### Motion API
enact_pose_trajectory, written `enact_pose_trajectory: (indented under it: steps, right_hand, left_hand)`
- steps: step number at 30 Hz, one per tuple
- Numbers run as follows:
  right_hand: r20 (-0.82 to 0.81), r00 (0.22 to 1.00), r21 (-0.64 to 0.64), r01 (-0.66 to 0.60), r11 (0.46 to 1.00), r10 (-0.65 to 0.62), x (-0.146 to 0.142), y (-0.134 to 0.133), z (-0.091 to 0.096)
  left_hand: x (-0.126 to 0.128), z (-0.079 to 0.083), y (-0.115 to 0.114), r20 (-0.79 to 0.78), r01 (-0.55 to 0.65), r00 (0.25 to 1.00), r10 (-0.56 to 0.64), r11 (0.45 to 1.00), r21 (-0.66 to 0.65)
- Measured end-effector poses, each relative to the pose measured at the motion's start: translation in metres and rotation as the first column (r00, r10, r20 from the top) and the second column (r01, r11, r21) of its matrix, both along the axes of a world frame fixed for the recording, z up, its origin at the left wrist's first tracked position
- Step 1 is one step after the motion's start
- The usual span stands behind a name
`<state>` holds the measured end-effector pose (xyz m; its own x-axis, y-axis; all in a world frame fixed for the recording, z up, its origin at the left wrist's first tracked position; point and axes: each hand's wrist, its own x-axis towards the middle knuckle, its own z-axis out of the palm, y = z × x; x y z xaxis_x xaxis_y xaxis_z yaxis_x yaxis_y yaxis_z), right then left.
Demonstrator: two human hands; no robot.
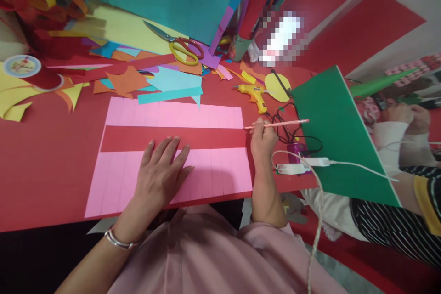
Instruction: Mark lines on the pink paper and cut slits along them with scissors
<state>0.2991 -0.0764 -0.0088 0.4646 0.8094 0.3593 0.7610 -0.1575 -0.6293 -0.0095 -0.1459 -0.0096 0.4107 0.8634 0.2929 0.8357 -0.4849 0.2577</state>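
A pink sheet of paper (213, 174) with several ruled pencil lines lies on the red table in front of me. Across its middle rests a long red paper strip (217, 138). My left hand (163, 165) is laid flat with fingers spread, its fingertips on the strip and its palm over the pink sheet. At the sheet's right edge, my right hand (263, 140) is closed around a pink pencil (289, 123). The pencil's tip is at the strip's upper right corner, and its eraser end points right.
Scissors (177, 46) and paper scraps (175, 80) lie behind the sheet. A yellow glue gun (253, 94), black cable and white plugs (292, 168) are to the right, beside a green board (337, 138). Another person's hands (406, 117) are beyond it. A red tub (48, 80) stands left.
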Motion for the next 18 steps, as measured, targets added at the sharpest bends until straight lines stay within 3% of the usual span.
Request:
enact_pose_trajectory:
  steps: [8, 13, 18]
  right_hand:
    - [-0.201, 0.978, 0.087, -0.035, 0.996, 0.052, -0.005, -0.004, 0.001]
    - [0.007, 0.987, 0.069, -0.161, 0.985, 0.161, -0.011, -0.026, -0.003]
    - [0.321, 0.849, 0.008, -0.446, 0.895, 0.420, -0.026, -0.062, 0.000]
  left_hand:
    - [0.000, 0.002, 0.000, -0.040, 0.019, 0.999, -0.017, 0.998, 0.058]
    - [0.001, 0.003, 0.001, -0.058, 0.017, 0.998, -0.012, 0.997, 0.076]
    - [-0.001, 0.005, 0.000, -0.058, 0.035, 0.998, -0.030, 0.996, 0.084]
